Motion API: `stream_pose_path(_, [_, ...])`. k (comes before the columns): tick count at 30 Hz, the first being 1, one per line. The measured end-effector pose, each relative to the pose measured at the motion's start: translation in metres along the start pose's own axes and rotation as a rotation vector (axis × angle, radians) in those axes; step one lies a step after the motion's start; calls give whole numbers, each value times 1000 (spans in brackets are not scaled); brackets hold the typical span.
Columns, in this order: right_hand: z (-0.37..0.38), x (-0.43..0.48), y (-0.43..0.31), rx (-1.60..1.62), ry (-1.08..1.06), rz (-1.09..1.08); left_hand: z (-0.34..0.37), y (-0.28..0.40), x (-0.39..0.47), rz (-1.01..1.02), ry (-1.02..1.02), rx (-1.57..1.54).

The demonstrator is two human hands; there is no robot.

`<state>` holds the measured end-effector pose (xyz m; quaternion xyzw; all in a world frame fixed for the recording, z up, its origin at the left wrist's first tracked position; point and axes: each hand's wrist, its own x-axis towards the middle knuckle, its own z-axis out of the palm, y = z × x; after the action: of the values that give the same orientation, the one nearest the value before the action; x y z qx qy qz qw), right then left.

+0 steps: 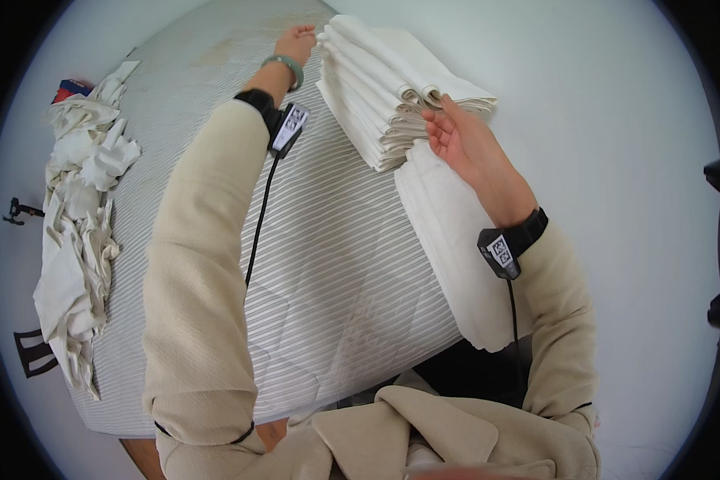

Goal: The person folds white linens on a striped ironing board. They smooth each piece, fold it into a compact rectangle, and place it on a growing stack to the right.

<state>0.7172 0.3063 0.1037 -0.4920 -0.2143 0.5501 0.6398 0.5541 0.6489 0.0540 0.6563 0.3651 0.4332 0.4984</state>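
A stack of folded white cloths (366, 90) lies at the far side of a striped quilted mattress (312, 240), its rolled folds facing me. At the stack's far left corner is my left hand (297, 45), fingers bent; whether they pinch the cloth I cannot tell. My right hand (456, 138) is at the near right end of the folds, palm turned inward, fingers curled, thumb by the top fold. Whether it grips an edge is unclear. Beneath my right forearm a second folded white cloth pile (444, 252) runs along the mattress edge towards me.
Crumpled white cloths (75, 204) are heaped along the left edge of the mattress. Behind them lie a red and blue box (72, 90) and a dark tool-like object (24, 210). A dark slatted piece (35, 353) stands lower left. A white wall (624, 180) borders the right side.
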Motion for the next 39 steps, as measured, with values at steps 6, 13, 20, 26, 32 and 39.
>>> stream_pose_path(6, [-8, -36, -1, -284, -55, -117, -36, -15, -155, 10, -95, 302])
stream_pose_path(13, [15, -3, -27, -942, -1, -678, -30, 3, -410, 94, -298, 628])
stream_pose_path(20, [69, 42, -49, -1849, 99, -733, -24, -13, -462, 84, -324, 567])
stream_pose_path(26, [83, 57, -49, -2169, 226, -495, -36, -30, -458, 78, -390, 360])
stream_pose_path(32, [95, 75, -50, -2164, 285, -539, -36, -30, -466, 61, -385, 385])
stream_pose_path(39, [116, 76, -28, -2171, 304, -525, -35, -30, -466, 95, -380, 407])
